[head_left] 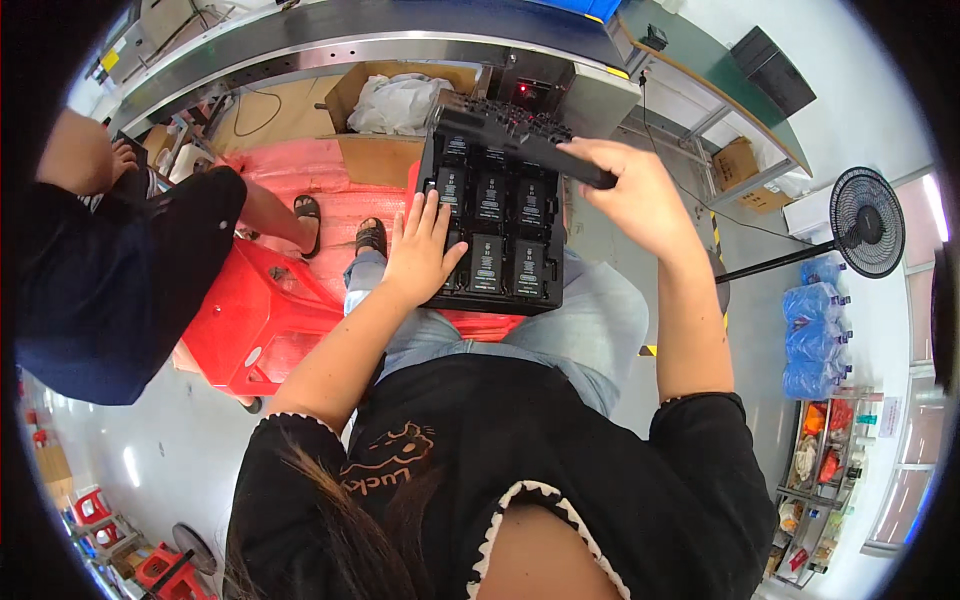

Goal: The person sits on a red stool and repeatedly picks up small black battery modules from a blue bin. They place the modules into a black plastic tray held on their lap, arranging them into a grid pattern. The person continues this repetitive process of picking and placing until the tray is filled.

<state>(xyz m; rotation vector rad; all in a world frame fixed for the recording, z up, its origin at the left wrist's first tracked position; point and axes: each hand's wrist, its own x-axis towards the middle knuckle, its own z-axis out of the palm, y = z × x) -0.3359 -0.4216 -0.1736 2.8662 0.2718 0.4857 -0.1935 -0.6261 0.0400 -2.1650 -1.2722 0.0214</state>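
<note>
A black tray (556, 290) on my lap holds rows of flat, rectangular black blocks (487, 262) with small white print on them. My left hand (424, 254) lies over the tray's left side, fingers stretched out and touching the blocks there, hiding some of them. Above the tray's far right corner, my right hand (632, 188) is closed around the end of a long, flat black piece (530, 145). This piece reaches leftward over the far row, tilted, with a bumpy far side. Motion smears it, so I cannot make out its kind.
Beyond the tray stands a cardboard box (365, 152) with white plastic bags, beneath a conveyor (400, 45). At left, another person sits beside a red plastic stool (265, 335). A black fan (866, 222) and wrapped blue water bottles (815, 335) stand at right.
</note>
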